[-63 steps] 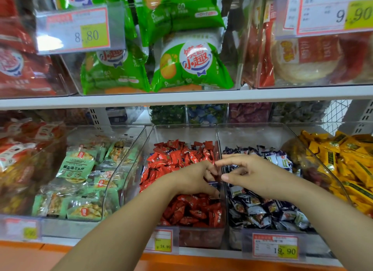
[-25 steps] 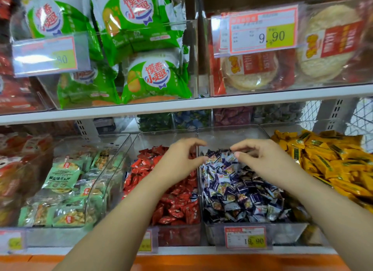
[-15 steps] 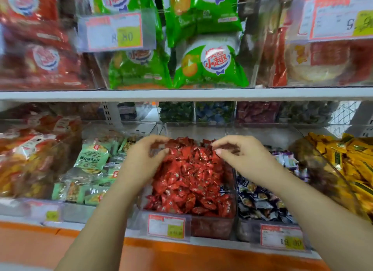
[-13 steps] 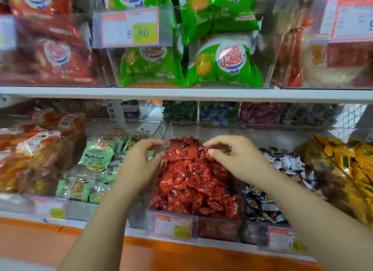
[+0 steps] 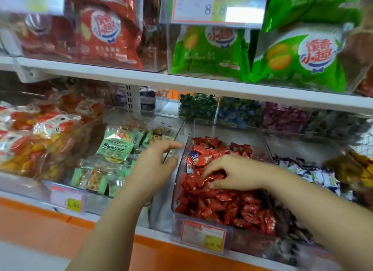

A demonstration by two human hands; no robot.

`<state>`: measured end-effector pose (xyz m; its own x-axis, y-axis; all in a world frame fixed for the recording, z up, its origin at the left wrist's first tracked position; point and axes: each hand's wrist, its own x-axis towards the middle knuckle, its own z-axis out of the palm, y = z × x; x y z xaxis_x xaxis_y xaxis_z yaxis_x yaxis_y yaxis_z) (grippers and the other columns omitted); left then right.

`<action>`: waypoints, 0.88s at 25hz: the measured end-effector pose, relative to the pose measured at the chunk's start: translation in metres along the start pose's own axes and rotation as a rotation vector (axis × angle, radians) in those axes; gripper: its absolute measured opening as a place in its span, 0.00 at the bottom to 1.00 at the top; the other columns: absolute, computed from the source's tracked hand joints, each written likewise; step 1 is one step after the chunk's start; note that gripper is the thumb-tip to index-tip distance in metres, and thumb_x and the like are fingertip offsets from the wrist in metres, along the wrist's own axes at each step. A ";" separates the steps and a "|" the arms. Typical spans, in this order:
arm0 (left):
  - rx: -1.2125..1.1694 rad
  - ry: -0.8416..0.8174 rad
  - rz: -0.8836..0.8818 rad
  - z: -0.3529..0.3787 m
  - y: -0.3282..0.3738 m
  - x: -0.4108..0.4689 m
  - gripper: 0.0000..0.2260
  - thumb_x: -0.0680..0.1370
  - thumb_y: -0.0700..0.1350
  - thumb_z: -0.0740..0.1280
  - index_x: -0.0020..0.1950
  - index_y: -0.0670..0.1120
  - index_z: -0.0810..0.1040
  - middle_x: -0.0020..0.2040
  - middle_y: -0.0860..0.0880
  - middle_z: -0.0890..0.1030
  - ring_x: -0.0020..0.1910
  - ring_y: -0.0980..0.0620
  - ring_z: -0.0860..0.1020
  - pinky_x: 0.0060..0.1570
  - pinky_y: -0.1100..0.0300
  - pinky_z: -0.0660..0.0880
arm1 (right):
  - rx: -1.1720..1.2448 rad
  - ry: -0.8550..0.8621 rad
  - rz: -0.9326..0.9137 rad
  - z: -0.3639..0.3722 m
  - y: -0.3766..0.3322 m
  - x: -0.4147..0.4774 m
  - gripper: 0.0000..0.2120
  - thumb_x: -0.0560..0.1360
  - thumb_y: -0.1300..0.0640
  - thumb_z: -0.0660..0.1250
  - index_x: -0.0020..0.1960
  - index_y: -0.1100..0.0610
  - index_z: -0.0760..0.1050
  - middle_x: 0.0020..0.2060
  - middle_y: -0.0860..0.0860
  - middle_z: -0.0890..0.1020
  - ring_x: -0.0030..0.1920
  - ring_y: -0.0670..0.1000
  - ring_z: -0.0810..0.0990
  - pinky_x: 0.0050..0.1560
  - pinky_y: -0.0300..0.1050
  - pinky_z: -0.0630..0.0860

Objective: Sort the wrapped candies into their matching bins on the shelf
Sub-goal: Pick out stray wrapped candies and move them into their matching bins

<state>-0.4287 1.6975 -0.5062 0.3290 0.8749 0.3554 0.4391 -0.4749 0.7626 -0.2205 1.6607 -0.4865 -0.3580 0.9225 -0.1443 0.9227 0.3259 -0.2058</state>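
right hand (image 5: pixel 232 173): fingers spread and bent, tips down in the red candies (image 5: pixel 232 206); can't tell if one is pinched.
left hand (image 5: pixel 155 165): fingers loosely curled, nothing seen in it, just left of the clear bin (image 5: pixel 179 182) wall.
red candies: fill the clear bin, middle of lower shelf.
stray candy (image 5: pixel 194 154): blue-white wrapper on top of the reds, far-left part of bin, near right fingertips but apart.
blue-white candies (image 5: pixel 316 175): next bin right, blurred.
green snack packs (image 5: pixel 115 147): next bin left, under left hand.
price tag (image 5: pixel 202 235): on clear bin's near face.
green bags (image 5: pixel 298 54): upper shelf, far right.
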 end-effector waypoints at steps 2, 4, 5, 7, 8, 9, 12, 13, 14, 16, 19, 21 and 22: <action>-0.012 0.000 -0.015 0.000 0.005 -0.002 0.11 0.77 0.40 0.65 0.55 0.54 0.77 0.54 0.61 0.75 0.56 0.63 0.71 0.54 0.70 0.64 | -0.032 -0.038 0.039 -0.003 0.009 -0.016 0.17 0.74 0.48 0.67 0.62 0.46 0.75 0.62 0.42 0.76 0.63 0.42 0.72 0.67 0.42 0.66; -0.034 -0.004 -0.043 0.000 0.011 -0.006 0.10 0.77 0.41 0.65 0.53 0.56 0.76 0.52 0.62 0.74 0.56 0.62 0.72 0.55 0.67 0.65 | -0.046 -0.086 0.075 -0.009 0.014 -0.029 0.17 0.74 0.48 0.67 0.63 0.44 0.74 0.63 0.40 0.75 0.64 0.41 0.71 0.68 0.41 0.64; -0.046 -0.013 -0.067 0.000 0.014 -0.009 0.10 0.77 0.41 0.65 0.53 0.56 0.76 0.52 0.63 0.74 0.56 0.60 0.74 0.54 0.65 0.67 | -0.062 -0.117 0.095 -0.012 0.015 -0.034 0.17 0.74 0.47 0.67 0.63 0.44 0.74 0.63 0.40 0.75 0.64 0.41 0.72 0.68 0.42 0.65; -0.073 -0.021 -0.115 0.002 0.018 -0.015 0.09 0.78 0.43 0.65 0.53 0.56 0.76 0.52 0.63 0.74 0.55 0.55 0.76 0.53 0.59 0.71 | -0.124 -0.135 0.105 -0.021 0.014 -0.039 0.16 0.74 0.47 0.67 0.61 0.45 0.76 0.61 0.41 0.77 0.62 0.43 0.74 0.66 0.44 0.67; -0.095 -0.007 -0.128 0.003 0.018 -0.016 0.09 0.77 0.43 0.65 0.54 0.56 0.76 0.51 0.64 0.74 0.54 0.54 0.76 0.52 0.59 0.71 | -0.137 -0.098 0.093 -0.025 0.011 -0.036 0.15 0.74 0.48 0.67 0.60 0.46 0.77 0.60 0.41 0.78 0.61 0.43 0.74 0.66 0.44 0.68; -0.122 0.022 -0.137 0.006 0.019 -0.018 0.09 0.77 0.43 0.65 0.54 0.56 0.76 0.51 0.65 0.74 0.54 0.57 0.76 0.51 0.64 0.70 | -0.127 -0.029 0.074 -0.027 0.006 -0.029 0.14 0.74 0.48 0.67 0.59 0.46 0.78 0.59 0.42 0.78 0.60 0.43 0.75 0.65 0.42 0.67; -0.165 0.109 -0.165 0.017 0.019 -0.018 0.11 0.77 0.40 0.65 0.56 0.54 0.76 0.53 0.61 0.76 0.46 0.69 0.72 0.41 0.81 0.64 | -0.088 0.114 -0.001 -0.016 -0.010 0.004 0.15 0.76 0.50 0.64 0.63 0.48 0.75 0.62 0.44 0.77 0.62 0.45 0.73 0.66 0.42 0.67; -0.168 0.104 -0.164 0.017 0.020 -0.016 0.12 0.77 0.39 0.65 0.55 0.54 0.76 0.52 0.60 0.76 0.44 0.71 0.71 0.38 0.82 0.64 | -0.104 0.080 -0.018 -0.006 -0.011 0.015 0.16 0.76 0.50 0.64 0.64 0.49 0.74 0.63 0.46 0.76 0.63 0.48 0.73 0.66 0.45 0.67; -0.164 0.079 -0.153 0.015 0.019 -0.014 0.12 0.77 0.39 0.65 0.55 0.55 0.76 0.51 0.61 0.76 0.43 0.70 0.72 0.38 0.83 0.64 | -0.125 0.011 -0.010 0.002 -0.009 0.022 0.16 0.77 0.50 0.63 0.64 0.49 0.74 0.64 0.47 0.76 0.64 0.50 0.73 0.66 0.48 0.68; -0.122 -0.012 -0.121 0.007 0.015 -0.010 0.12 0.76 0.40 0.66 0.56 0.54 0.76 0.52 0.62 0.76 0.50 0.67 0.73 0.47 0.79 0.65 | -0.157 -0.110 0.050 0.011 0.000 0.014 0.15 0.78 0.50 0.60 0.63 0.50 0.75 0.63 0.48 0.77 0.64 0.51 0.74 0.65 0.50 0.70; -0.124 -0.131 -0.125 -0.007 0.008 -0.008 0.13 0.75 0.43 0.69 0.58 0.54 0.77 0.56 0.61 0.76 0.60 0.63 0.72 0.59 0.67 0.65 | -0.143 -0.180 0.102 -0.002 0.008 -0.014 0.15 0.79 0.48 0.59 0.62 0.50 0.76 0.63 0.45 0.77 0.63 0.47 0.74 0.67 0.47 0.68; -0.118 -0.136 -0.127 -0.009 0.007 -0.008 0.14 0.74 0.44 0.70 0.58 0.54 0.77 0.57 0.60 0.76 0.61 0.62 0.72 0.61 0.64 0.66 | -0.125 -0.109 0.101 -0.012 0.008 -0.019 0.15 0.78 0.48 0.61 0.62 0.48 0.76 0.61 0.42 0.77 0.62 0.44 0.74 0.67 0.41 0.66; -0.094 -0.124 -0.126 -0.008 0.007 -0.007 0.14 0.74 0.43 0.70 0.59 0.55 0.77 0.58 0.59 0.76 0.61 0.61 0.72 0.61 0.63 0.66 | -0.116 -0.030 0.088 -0.015 0.007 -0.015 0.14 0.78 0.49 0.62 0.62 0.48 0.76 0.61 0.42 0.77 0.62 0.43 0.74 0.66 0.40 0.66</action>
<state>-0.4343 1.6887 -0.4992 0.3790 0.9058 0.1893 0.4050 -0.3463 0.8462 -0.2062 1.6527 -0.4710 -0.2773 0.9426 -0.1858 0.9605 0.2671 -0.0784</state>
